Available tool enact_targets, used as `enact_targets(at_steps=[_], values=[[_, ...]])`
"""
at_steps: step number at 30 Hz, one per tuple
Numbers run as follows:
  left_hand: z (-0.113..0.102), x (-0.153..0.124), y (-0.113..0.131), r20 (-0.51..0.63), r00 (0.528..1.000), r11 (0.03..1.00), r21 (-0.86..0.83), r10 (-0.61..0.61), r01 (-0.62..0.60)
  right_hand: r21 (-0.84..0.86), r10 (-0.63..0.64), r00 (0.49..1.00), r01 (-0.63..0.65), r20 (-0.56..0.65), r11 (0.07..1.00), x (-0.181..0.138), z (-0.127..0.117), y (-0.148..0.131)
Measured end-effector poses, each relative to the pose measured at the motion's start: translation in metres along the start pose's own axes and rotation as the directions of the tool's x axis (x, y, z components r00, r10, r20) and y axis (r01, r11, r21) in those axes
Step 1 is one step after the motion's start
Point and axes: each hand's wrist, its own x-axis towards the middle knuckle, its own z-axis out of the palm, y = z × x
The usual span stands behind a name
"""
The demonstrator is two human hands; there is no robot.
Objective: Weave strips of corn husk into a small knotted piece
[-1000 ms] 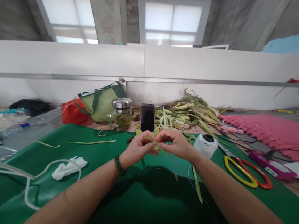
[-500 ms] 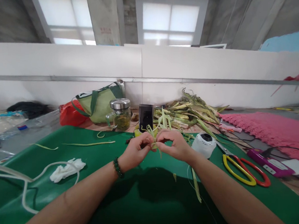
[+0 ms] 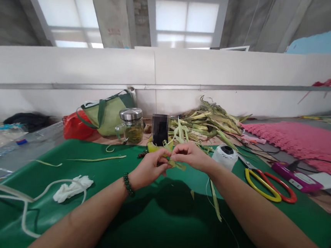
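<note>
Above the green mat [image 3: 142, 222], my left hand [image 3: 149, 165] is closed with thumb and fingers pinching a pale green leaf strip [image 3: 177, 165]. My right hand [image 3: 191, 155] pinches the same leaf piece from the other side, fingertips nearly touching those of the left. The ends of the strip poke out below the right fingers; where the fingertips meet, it is hidden. Just behind the hands stands a dark phone [image 3: 161, 130] in a yellow-green holder [image 3: 152, 147]. A white spool of thread [image 3: 225, 158] sits beside my right wrist.
Scissors [image 3: 267, 185] with yellow and red handles lie at the right. Behind are a heap of leaves [image 3: 212, 118], a glass jar [image 3: 133, 131] and a green bag [image 3: 111, 113]. White tissue [image 3: 73, 189], a looped white cord [image 3: 26, 208] and loose strips [image 3: 98, 160] lie at the left.
My hands have shifted slightly, and the left fingers have opened out a little from their tight curl. More of the leaf piece shows below the right fingers. The whole view has moved slightly.
</note>
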Motion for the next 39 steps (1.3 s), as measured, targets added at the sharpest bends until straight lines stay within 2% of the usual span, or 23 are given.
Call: enact_targets(at_steps=[8,13,17,19,22,25,29,33,36,39], values=[[-0.011,0.0,0.005,0.182,0.983,0.998,-0.039,-0.039,0.047,-0.014,-0.085,0.986,0.084,-0.142,0.996,-0.002,0.004,-0.002],[-0.013,0.0,0.0,0.268,0.958,0.959,-0.229,-0.102,0.166,-0.149,-0.179,0.975,0.159,-0.132,0.976,-0.003,0.008,-0.001],[-0.01,0.002,-0.007,0.176,0.969,0.943,-0.257,-0.171,0.213,-0.228,-0.307,0.95,0.287,-0.052,0.93,-0.003,0.009,0.001],[-0.009,0.003,-0.01,0.127,0.982,0.961,-0.221,-0.142,0.168,-0.259,-0.358,0.933,0.338,-0.033,0.905,-0.004,0.009,0.002],[-0.007,0.004,-0.011,0.083,0.993,0.982,-0.162,-0.088,0.101,-0.289,-0.411,0.909,0.376,-0.07,0.881,-0.005,0.008,0.002],[-0.006,0.004,-0.009,0.077,0.995,0.989,-0.128,-0.066,0.076,-0.278,-0.417,0.903,0.375,-0.107,0.884,-0.007,0.007,-0.002],[-0.007,0.004,-0.009,0.043,0.998,0.994,-0.095,-0.047,0.051,-0.235,-0.354,0.925,0.317,-0.136,0.919,-0.006,0.009,-0.003],[-0.009,0.005,-0.01,0.024,0.999,0.998,-0.049,-0.025,0.026,-0.183,-0.28,0.957,0.264,-0.072,0.947,-0.002,0.013,0.004],[-0.009,0.005,-0.009,0.02,1.0,1.0,-0.012,-0.016,0.017,-0.221,-0.337,0.941,0.323,-0.026,0.92,-0.002,0.015,0.007],[-0.006,0.004,-0.008,0.022,1.0,1.0,-0.019,-0.02,0.02,-0.263,-0.432,0.899,0.401,-0.069,0.878,-0.006,0.017,0.002]])
